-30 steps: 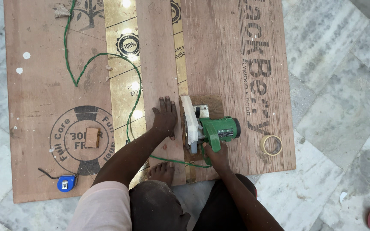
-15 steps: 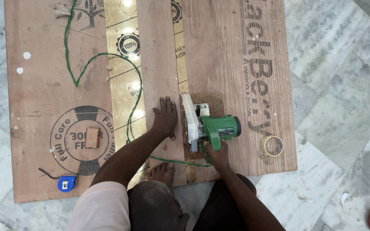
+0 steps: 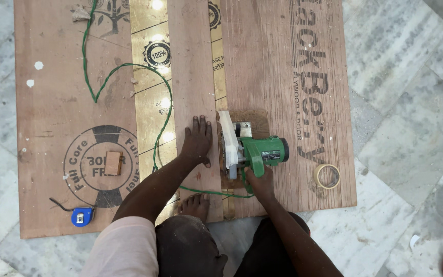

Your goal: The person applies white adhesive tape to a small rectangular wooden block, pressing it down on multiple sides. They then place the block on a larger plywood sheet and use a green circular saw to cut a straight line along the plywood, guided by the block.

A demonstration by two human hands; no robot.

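Observation:
My right hand (image 3: 260, 182) grips the rear handle of a green circular saw (image 3: 255, 150) that rests on a large plywood sheet (image 3: 278, 87) on the floor. The saw's white blade guard sits along the left edge of that sheet. My left hand (image 3: 197, 141) lies flat, fingers spread, on a narrow plywood strip (image 3: 190, 66) just left of the saw. The saw's green power cord (image 3: 129, 66) loops away over the boards to the upper left. My bare foot (image 3: 195, 204) rests on the strip's near end.
A second plywood sheet (image 3: 62, 128) lies to the left, with a small wood block (image 3: 113, 162) and a blue tape measure (image 3: 82, 216) on it. A roll of tape (image 3: 327, 176) sits right of the saw. Glossy golden laminate (image 3: 152, 97) shows between the boards. Marble floor surrounds everything.
The saw and my right hand have edged slightly forward along the cut line. My left hand stays flat on the strip.

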